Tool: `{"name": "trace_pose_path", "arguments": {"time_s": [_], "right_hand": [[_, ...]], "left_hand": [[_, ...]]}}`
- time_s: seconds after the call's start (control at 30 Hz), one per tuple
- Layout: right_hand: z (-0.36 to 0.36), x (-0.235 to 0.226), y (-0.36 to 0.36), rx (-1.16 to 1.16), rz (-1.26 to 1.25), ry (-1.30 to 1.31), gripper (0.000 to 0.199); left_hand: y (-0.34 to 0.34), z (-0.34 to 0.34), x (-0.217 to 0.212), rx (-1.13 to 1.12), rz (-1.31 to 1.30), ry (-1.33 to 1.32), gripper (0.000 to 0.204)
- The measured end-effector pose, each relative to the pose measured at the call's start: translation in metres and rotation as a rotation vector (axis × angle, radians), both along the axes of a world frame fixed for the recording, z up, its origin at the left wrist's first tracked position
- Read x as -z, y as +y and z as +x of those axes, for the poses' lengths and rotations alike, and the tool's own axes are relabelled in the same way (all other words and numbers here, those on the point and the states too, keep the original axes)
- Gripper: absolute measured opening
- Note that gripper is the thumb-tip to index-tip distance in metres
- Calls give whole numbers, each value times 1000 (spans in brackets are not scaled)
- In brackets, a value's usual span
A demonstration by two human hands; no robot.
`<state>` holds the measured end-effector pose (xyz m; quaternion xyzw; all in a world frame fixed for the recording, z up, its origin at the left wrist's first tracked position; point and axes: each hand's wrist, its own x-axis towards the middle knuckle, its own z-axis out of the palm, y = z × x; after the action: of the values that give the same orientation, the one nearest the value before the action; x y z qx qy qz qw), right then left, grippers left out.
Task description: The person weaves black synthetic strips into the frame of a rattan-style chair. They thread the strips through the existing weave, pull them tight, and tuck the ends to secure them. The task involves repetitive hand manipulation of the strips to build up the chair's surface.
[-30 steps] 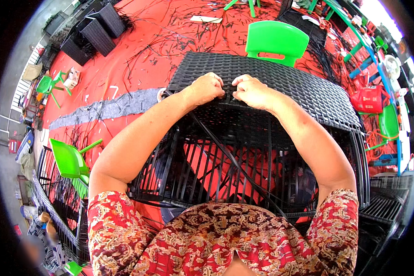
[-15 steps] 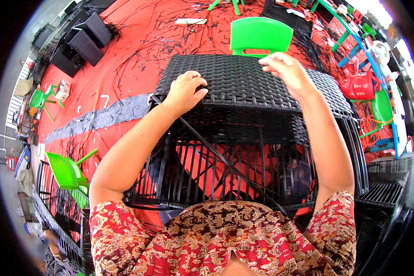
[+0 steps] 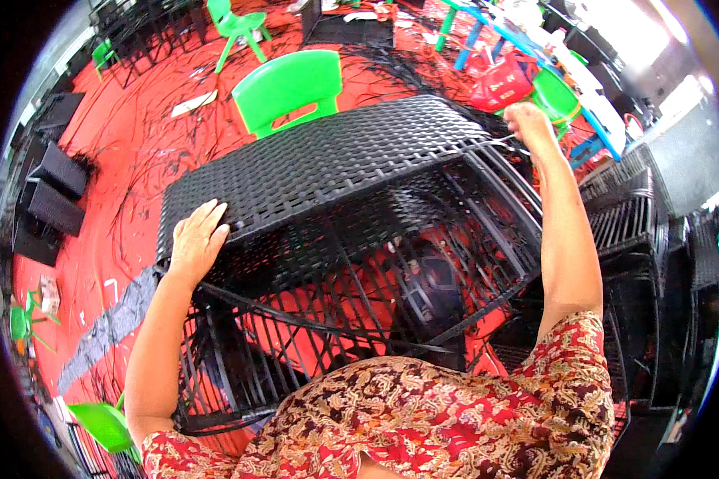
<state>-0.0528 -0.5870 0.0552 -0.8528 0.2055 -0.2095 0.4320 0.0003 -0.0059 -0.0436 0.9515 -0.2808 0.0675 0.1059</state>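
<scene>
A black woven wicker frame, part of a piece of furniture, stands before me with its woven face up and bare black bars showing below. My left hand lies on the weave at its left end, fingers stretched out over the near edge. Past the right end, my right hand is closed in a pinch on a thin strand. That strand leads from the hand to the corner of the weave and looks pale where it catches light. Its far end is hidden.
A green plastic chair stands just behind the frame, another green chair farther off. At right are a red bag and a blue-edged table. Black strips litter the red floor covering. More black frames stand at right.
The view has turned to the right. My right hand has gone from over the weave, fingers loose, to beyond its right end, closed on a strand. My left hand now lies flatter at the left end.
</scene>
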Motion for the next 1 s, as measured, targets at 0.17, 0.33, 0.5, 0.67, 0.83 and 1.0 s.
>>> {"name": "trace_pose_path", "arguments": {"time_s": [0.17, 0.33, 0.5, 0.67, 0.83, 1.0], "right_hand": [[-6, 42, -58, 68, -199, 534, 41], [16, 55, -46, 126, 94, 688, 35], [32, 97, -64, 129, 360, 214, 22], [47, 79, -55, 207, 321, 338, 19], [70, 98, -52, 262, 276, 167, 18], [73, 122, -78, 239, 348, 93, 19]], "left_hand": [[-14, 0, -8, -28, 35, 59, 42], [-12, 0, -1, -76, 66, 30, 43], [-12, -5, 0, -87, 71, 60, 49], [-17, -17, -12, -65, 134, 50, 51], [-17, -18, -15, -55, 155, 61, 53], [-16, -15, -11, -34, 142, 11, 53]]}}
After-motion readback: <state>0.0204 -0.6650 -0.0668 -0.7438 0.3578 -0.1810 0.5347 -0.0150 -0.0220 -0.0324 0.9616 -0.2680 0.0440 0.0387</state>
